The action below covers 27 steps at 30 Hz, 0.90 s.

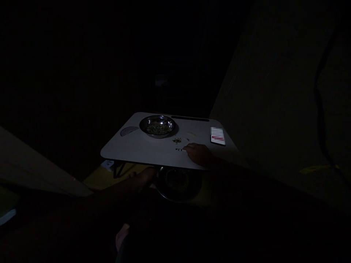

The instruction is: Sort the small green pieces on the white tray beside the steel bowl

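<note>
My right hand rests on the white table near its front edge. Its fingers are closed on a thin pale strip with dark marks, too dim to name exactly. Just beyond it lies a small pile of greenish grains. Below the table's front edge, my left hand grips the left rim of a dark, shiny metal bowl, which has some grains inside. A second steel bowl, partly filled with similar grains, stands on the table farther back.
The low white folding table has a dark slot along its back. A phone with a lit screen lies at the right. A grey semicircular shape shows at the left. A wall rises on the right; the surroundings are very dark.
</note>
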{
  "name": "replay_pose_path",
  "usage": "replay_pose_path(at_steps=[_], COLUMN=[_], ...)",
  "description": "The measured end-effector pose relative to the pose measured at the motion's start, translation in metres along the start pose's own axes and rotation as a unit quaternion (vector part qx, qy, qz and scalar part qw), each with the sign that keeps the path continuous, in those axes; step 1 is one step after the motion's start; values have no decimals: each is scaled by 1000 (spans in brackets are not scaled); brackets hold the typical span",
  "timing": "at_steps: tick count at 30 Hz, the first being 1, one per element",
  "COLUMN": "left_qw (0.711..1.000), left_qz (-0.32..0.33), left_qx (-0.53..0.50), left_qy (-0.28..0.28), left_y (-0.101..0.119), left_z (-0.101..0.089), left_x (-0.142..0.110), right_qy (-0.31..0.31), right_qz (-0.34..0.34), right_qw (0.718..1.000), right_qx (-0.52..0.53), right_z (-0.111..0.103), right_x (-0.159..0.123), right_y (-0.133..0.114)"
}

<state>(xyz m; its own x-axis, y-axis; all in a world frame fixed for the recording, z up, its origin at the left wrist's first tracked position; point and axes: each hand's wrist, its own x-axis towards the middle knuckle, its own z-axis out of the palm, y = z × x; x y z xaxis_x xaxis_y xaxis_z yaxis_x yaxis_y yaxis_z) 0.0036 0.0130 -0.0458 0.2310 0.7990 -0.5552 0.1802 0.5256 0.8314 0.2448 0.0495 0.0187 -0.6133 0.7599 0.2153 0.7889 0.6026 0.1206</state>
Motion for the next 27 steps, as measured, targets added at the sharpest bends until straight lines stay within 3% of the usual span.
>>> replay_pose_path(at_steps=[13, 22, 27], left_qw=[1000, 1000, 1000], left_qz=[-9, 4, -4], left_qx=[-5, -7, -7], left_qy=[10, -20, -8], left_y=[7, -1, 1], left_z=[5, 0, 2], left_x=[-6, 2, 0], right_qy=[33, 19, 22], right_qz=[-61, -47, -45], right_qw=[996, 997, 997], right_qx=[50, 61, 67], right_z=[-3, -6, -5], right_x=[-5, -5, -10], right_y=[-17, -17, -14])
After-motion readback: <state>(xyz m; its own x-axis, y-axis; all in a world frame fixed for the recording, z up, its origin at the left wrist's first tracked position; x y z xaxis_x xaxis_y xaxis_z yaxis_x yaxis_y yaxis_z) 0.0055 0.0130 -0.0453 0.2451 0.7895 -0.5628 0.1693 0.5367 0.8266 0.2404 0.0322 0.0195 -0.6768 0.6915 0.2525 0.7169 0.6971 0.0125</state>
